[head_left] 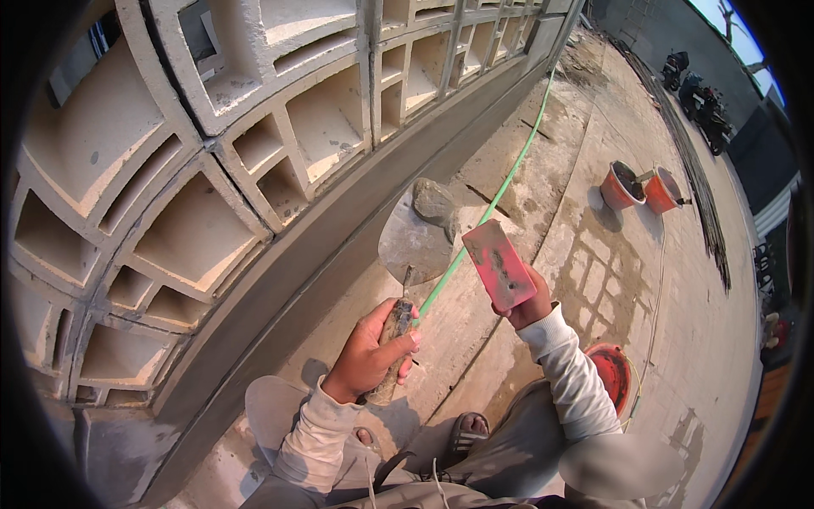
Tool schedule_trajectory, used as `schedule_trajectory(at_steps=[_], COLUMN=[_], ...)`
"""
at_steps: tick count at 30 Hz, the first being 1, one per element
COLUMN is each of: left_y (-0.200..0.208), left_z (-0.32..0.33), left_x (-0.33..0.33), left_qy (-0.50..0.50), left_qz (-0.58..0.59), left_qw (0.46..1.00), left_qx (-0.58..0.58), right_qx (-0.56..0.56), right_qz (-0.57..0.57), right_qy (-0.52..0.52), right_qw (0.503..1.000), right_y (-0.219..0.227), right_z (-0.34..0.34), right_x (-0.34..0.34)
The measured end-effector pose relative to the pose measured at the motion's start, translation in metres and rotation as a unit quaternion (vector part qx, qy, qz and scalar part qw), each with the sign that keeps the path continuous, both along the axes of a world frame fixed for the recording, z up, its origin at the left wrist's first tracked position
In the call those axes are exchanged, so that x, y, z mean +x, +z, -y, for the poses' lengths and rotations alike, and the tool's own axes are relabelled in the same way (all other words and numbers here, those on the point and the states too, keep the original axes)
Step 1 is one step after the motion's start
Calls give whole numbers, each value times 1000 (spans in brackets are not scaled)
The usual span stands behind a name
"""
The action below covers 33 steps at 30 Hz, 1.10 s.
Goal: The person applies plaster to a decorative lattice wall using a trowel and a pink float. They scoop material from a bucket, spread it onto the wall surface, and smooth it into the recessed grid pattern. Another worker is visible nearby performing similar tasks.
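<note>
My left hand (363, 355) is wrapped round the worn handle of a trowel (405, 248), whose broad rounded blade points away from me. A lump of wet grey mortar (432, 204) sits toward the far end of the blade. To the right, my right hand (534, 304) grips a flat red rectangular float (502, 267) from behind, so most of its fingers are hidden. Grey smears of mortar mark the float's visible face. Trowel and float are apart, both held up in front of me over the paving.
On the left stands a wall of pale openwork blocks (199, 225) above a smooth grey ledge (254, 339). A green hose (519, 165) runs along the ground. Two orange buckets (617, 191) stand ahead right; a red tub (606, 365) is near my right arm. Motorbikes (708, 110) and long rods (691, 178) lie beyond.
</note>
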<state>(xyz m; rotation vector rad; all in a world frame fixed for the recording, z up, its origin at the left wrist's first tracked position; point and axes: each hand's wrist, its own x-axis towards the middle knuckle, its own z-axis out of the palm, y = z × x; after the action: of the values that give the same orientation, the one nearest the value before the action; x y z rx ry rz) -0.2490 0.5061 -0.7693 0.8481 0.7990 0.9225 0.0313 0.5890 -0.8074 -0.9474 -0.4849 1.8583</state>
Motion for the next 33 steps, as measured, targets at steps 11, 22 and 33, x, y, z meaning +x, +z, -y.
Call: schedule_trajectory(at_steps=[11, 22, 33], left_y=[-26, -33, -42], left_z=[-2, -1, 0], left_x=[12, 23, 31], left_qy=[59, 93, 75], left_qz=[-145, -332, -358], left_qw=[983, 909, 901], left_qx=[97, 235, 234], right_qx=[-74, -113, -103], right_qz=[-192, -178, -157], right_qy=[113, 88, 68], right_qw=[972, 974, 980], right_y=[-4, -3, 6], right_z=[10, 8, 5], right_x=[14, 14, 16])
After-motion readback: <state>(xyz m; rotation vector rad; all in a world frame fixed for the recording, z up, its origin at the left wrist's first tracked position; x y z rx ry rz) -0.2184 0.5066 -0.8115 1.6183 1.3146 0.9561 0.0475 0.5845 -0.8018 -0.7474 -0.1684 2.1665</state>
